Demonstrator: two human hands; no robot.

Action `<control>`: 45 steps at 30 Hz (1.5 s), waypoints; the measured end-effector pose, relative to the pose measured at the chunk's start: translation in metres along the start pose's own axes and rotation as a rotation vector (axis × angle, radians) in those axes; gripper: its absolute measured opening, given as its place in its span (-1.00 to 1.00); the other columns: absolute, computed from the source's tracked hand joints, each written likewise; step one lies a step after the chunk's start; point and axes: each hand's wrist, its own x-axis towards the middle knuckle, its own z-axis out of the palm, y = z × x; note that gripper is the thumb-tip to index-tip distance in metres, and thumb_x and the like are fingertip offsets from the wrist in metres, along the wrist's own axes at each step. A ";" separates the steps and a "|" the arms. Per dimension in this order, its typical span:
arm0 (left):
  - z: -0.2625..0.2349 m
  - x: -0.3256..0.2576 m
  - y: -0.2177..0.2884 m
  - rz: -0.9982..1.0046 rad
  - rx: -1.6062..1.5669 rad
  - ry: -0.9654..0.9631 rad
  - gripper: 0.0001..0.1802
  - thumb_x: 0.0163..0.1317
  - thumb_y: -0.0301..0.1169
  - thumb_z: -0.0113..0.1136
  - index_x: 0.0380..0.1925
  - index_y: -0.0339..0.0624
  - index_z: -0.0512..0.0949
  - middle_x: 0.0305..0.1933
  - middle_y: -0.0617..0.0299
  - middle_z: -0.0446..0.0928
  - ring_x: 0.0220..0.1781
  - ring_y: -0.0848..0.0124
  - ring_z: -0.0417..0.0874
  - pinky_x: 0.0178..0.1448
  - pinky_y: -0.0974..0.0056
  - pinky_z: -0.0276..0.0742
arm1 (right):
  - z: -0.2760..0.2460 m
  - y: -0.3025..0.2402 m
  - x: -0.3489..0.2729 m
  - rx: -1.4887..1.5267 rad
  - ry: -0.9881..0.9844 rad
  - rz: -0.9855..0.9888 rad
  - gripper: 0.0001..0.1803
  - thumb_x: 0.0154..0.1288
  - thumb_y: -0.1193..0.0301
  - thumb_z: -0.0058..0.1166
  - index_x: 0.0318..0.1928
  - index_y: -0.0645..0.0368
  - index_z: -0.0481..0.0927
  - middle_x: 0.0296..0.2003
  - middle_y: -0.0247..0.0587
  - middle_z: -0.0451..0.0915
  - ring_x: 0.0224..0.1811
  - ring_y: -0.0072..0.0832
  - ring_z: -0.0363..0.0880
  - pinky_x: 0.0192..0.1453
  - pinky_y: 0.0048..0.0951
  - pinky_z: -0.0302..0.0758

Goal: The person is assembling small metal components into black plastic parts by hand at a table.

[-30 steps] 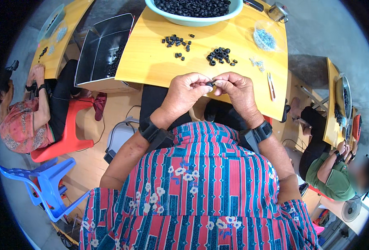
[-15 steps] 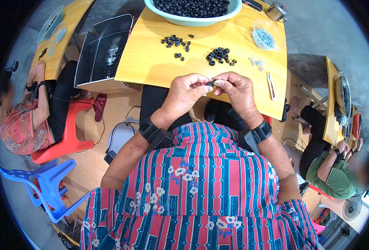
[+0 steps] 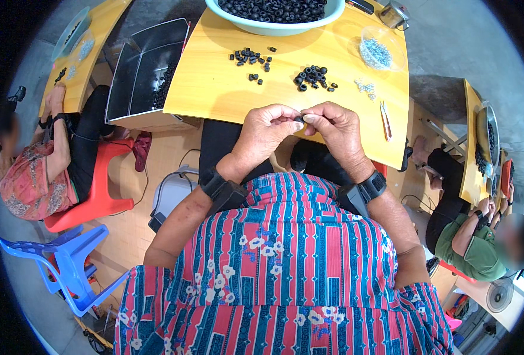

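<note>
A: Where is the piece being worked on, and what are the hands doing?

B: A small black part (image 3: 300, 119) sits between the fingertips, just past the near edge of the yellow worktop (image 3: 205, 89). The left hand (image 3: 266, 135) pinches it between thumb and forefinger. The right hand (image 3: 334, 129) meets it from the other side, also pinching; the fingers cover most of the part.

A: How would it handle?

B: Probably very light, and firm or slightly rubbery, judging by its dull black look; unlikely to be fragile. Being so small, it could slip or roll, so a fingertip hold on opposite sides of its outer wall seems best.

A: And the shapes and materials around?

B: Ahead lie two loose heaps: matte black short cylinders (image 3: 249, 57) on the left, and rounder black rings (image 3: 313, 77), some showing holes, nearer the middle. A smooth pale green bowl (image 3: 262, 27) brims with similar black pieces. To the right, a clear plastic tub (image 3: 397, 57) holds glassy bluish bits, with a scatter of clear bits (image 3: 366, 89) below it and a slim, pointed metal tool (image 3: 386, 122) nearer still.
</note>
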 end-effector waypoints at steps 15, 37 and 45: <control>0.000 0.002 -0.003 -0.044 -0.026 0.006 -0.83 0.21 -0.57 0.18 -0.19 -0.37 0.55 -0.22 0.20 0.61 -0.19 0.55 0.58 -0.05 0.45 0.52 | -0.002 -0.007 0.001 0.212 0.001 0.229 -0.89 0.27 0.53 0.09 -0.35 0.35 0.60 -0.51 -0.24 0.61 -0.48 -0.60 0.57 -0.35 -0.59 0.54; 0.001 0.001 0.006 0.006 0.003 -0.005 -0.84 0.18 -0.57 0.20 -0.22 -0.36 0.56 -0.24 0.23 0.60 -0.19 0.56 0.57 -0.05 0.45 0.51 | -0.008 -0.010 0.003 0.197 -0.057 0.189 -0.91 0.26 0.55 0.09 -0.27 0.31 0.62 -0.47 -0.26 0.62 -0.46 -0.58 0.58 -0.30 -0.57 0.57; 0.000 0.003 0.000 0.005 -0.028 -0.002 -0.83 0.18 -0.56 0.22 -0.21 -0.35 0.57 -0.25 0.24 0.61 -0.20 0.55 0.58 -0.06 0.45 0.52 | -0.006 -0.007 0.003 0.211 -0.050 0.229 -0.91 0.27 0.55 0.08 -0.27 0.30 0.60 -0.46 -0.26 0.61 -0.46 -0.56 0.58 -0.30 -0.54 0.58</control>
